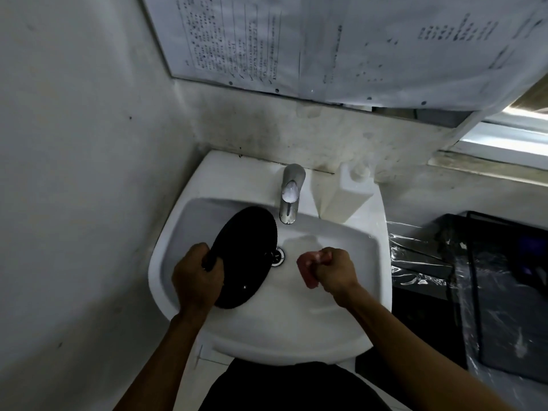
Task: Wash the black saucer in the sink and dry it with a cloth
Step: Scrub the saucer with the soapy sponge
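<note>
Over the white sink (350, 330), both hands in the basin. Left hand (197, 280) grips the black saucer (246, 256) at its lower left rim, fingers curled over the edge. Saucer held tilted on edge above the left half of the basin, not lying flat; its upper rim reaches toward the tap (290, 194), its lower rim sits low near the front wall of the bowl. Seen foreshortened as an oval, long axis running from near left up to far right. The broad face turns right, toward the other hand; which side of the saucer this is I cannot tell.

Right hand (335, 269) is closed in a fist around a pinkish sponge or scrub pad (310, 266), which sticks out on the thumb side, pointing at the saucer. Pad and saucer are apart, with the drain (278, 256) between them. No water stream visible from the tap.

Judgement: scrubbing stage; right hand likely needs only a short move left to meet the saucer's face. Drying not yet begun; no cloth visible.

White soap bottle (347, 194) on sink's back right ledge.
</note>
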The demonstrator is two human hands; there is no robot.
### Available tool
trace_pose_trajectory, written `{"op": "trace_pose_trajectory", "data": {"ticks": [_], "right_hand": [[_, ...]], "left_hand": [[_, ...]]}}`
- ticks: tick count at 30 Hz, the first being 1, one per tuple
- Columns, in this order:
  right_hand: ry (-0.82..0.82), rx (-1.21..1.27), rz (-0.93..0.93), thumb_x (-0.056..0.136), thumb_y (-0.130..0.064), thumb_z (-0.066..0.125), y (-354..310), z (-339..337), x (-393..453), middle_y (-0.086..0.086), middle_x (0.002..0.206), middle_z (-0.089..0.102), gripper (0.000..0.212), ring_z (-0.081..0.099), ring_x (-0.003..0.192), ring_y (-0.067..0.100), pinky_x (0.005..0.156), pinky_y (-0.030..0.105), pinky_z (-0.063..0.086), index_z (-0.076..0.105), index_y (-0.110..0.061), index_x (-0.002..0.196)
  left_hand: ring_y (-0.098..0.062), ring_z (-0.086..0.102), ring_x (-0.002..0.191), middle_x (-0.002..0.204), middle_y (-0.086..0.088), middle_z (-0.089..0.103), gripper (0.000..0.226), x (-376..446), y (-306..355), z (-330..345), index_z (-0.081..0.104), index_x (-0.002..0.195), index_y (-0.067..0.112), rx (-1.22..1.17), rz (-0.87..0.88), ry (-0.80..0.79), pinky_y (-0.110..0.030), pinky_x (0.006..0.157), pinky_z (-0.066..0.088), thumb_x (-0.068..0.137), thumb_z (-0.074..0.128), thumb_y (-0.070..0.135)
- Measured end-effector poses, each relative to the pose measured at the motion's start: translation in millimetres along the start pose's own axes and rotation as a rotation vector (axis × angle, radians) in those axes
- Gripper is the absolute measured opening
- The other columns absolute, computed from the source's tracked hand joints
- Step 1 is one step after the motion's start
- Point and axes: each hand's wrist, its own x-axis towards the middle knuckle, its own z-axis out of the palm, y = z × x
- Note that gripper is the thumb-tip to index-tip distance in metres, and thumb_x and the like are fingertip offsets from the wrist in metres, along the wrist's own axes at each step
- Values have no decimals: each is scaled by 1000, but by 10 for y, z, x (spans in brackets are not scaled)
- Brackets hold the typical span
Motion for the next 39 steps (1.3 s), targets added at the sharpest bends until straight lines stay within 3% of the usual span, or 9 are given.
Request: {"op": "trace_pose_trajectory", "data": {"ticks": [5,9,11,17,20,25,32,35,39], "right_hand": [[192,-100,-87,91,-45,60,87,-30,14,2,45,58,56,60,52,13,55,26,45,55,-4,52],[175,-221,-294,92,-25,57,98,-129,-1,1,66,68,20,61,64,17,63,26,45,69,-15,79],[101,-288,-396,79,-21,50,43,-186,-58,5,86,74,33,64,78,18,71,26,49,71,-12,102],[249,-644,-586,79,-29,70,86,-180,-60,-1,73,65,12,62,68,23,50,28,39,64,-18,78],[337,-836,-857,78,-25,64,134,-149,-70,2,81,61,11,57,75,26,53,31,41,67,-20,88],[11,-1189,-814,48,-17,86,264,-47,-127,7,93,61,50,59,82,29,60,35,50,69,-21,94],[-465,-888,-801,88,-15,52,182,188,-338,9,114,52,39,50,102,30,79,40,48,52,-19,127],[-324,-1053,-1029,72,-16,62,224,-101,-90,-4,104,57,44,54,91,25,76,37,42,60,-35,112],[-213,-1194,-890,54,-20,67,220,-202,-151,-1,100,54,50,52,88,27,70,38,43,55,-27,102]], "left_hand": [[-14,35,50,52,-3,37,41,3,43,85,33,55,13,-219,-386,-74,-23,49,29,79,57,-10],[-15,39,50,55,-6,43,33,-41,60,143,43,57,10,-329,-508,-141,-20,46,32,80,57,-10],[-18,40,52,56,-7,44,29,-63,61,176,47,60,9,-359,-534,-158,-22,49,32,80,57,-10],[-17,41,54,57,-6,44,30,-119,111,208,46,59,11,-418,-568,-168,-26,54,34,79,56,-10],[-17,42,54,57,-6,45,30,-147,125,198,46,60,11,-447,-568,-185,-27,55,34,80,56,-9],[-18,43,58,60,-6,46,34,-201,141,236,43,58,12,-478,-607,-104,-30,60,37,81,58,-7],[-17,44,56,59,-6,47,31,-227,287,328,43,58,10,-443,-676,38,-27,58,38,82,59,-1],[-19,46,59,62,-8,51,25,-205,214,264,48,60,8,-487,-745,68,-30,60,40,81,59,-1],[-19,45,59,62,-7,50,26,-262,297,285,48,59,9,-527,-808,101,-31,61,39,79,59,-2]]}}
